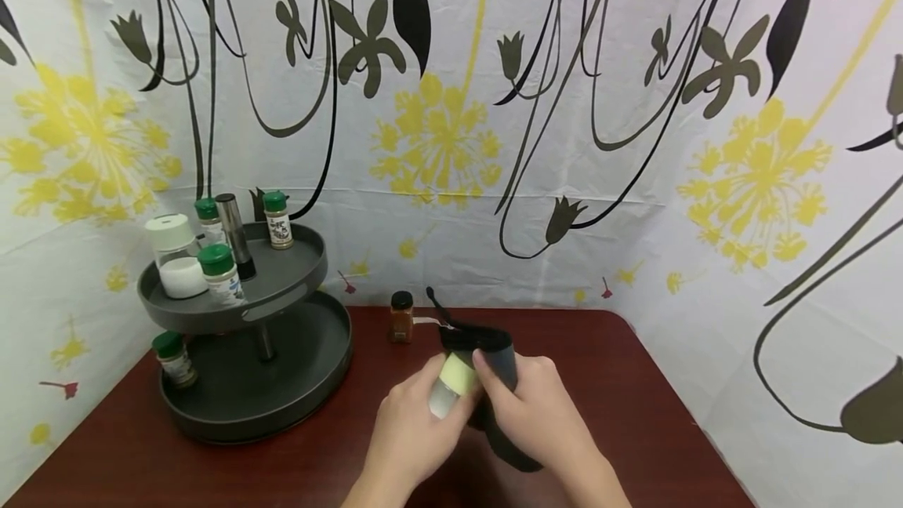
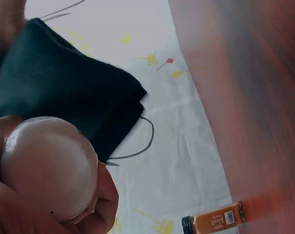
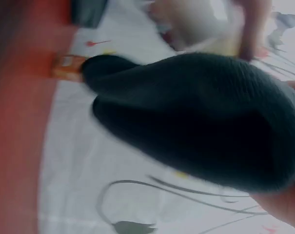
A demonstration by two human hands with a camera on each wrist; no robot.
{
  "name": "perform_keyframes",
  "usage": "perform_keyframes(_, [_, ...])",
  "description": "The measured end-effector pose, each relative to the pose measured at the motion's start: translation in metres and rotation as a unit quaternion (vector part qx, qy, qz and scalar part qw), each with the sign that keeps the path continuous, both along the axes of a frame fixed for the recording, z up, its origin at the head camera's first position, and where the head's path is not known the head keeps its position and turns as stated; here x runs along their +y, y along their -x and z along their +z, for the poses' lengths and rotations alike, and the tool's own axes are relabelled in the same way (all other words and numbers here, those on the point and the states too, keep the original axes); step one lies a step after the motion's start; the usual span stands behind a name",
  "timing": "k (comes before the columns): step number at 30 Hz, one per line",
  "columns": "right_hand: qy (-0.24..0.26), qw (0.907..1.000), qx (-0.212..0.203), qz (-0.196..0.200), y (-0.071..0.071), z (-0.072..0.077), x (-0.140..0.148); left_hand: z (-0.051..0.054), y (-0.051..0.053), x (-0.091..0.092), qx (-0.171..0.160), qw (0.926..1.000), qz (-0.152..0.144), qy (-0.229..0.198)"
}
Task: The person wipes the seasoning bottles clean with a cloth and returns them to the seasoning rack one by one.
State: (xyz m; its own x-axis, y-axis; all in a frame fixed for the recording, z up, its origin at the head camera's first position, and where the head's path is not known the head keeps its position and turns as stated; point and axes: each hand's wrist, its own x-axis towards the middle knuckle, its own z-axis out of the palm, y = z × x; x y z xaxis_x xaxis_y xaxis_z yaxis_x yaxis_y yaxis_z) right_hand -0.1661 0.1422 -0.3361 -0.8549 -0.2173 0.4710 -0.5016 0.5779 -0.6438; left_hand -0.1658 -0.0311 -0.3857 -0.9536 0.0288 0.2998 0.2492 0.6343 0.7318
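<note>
In the head view, my left hand (image 1: 412, 426) grips a clear jar (image 1: 442, 400) with a pale green lid (image 1: 458, 375) and white contents. Its round base (image 2: 49, 168) faces the left wrist camera. A folded dark cloth (image 1: 502, 363) is pinched in my right hand (image 1: 539, 414), thumb on top, against the lid side of the jar. One end of the cloth hangs below that hand. Seen from the right wrist, the cloth (image 3: 201, 97) bends in a loop and the jar behind it is blurred.
A two-tier dark grey turntable (image 1: 257, 418) stands on the left, holding green-capped spice bottles (image 1: 222, 281), a white-lidded jar (image 1: 182, 273) and a metallic cylinder (image 1: 235, 234). Beyond my hands, a black-capped orange-brown spice bottle (image 1: 401, 320) stands on the red-brown table (image 1: 621, 382), before a patterned curtain.
</note>
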Motion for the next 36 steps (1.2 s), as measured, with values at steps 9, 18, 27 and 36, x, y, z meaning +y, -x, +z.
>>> perform_keyframes(9, [0.165, 0.9814, -0.098, -0.006, -0.004, 0.008, -0.008, -0.001, -0.006, 0.010, 0.018, 0.9973, -0.021, -0.068])
perform_keyframes(18, [0.313, 0.9464, -0.060, -0.051, -0.021, -0.033, -0.045, -0.001, -0.005, 0.020, 0.112, 0.9831, 0.020, -0.144])
perform_keyframes(27, [0.207, 0.9764, 0.031, -0.054, -0.046, -0.075, -0.060, -0.001, -0.001, 0.011, 0.160, 0.9643, 0.065, -0.201])
perform_keyframes(36, [0.301, 0.9431, -0.118, -0.077, -0.051, -0.046, -0.055, -0.003, -0.002, 0.020, 0.163, 0.9612, 0.058, -0.215])
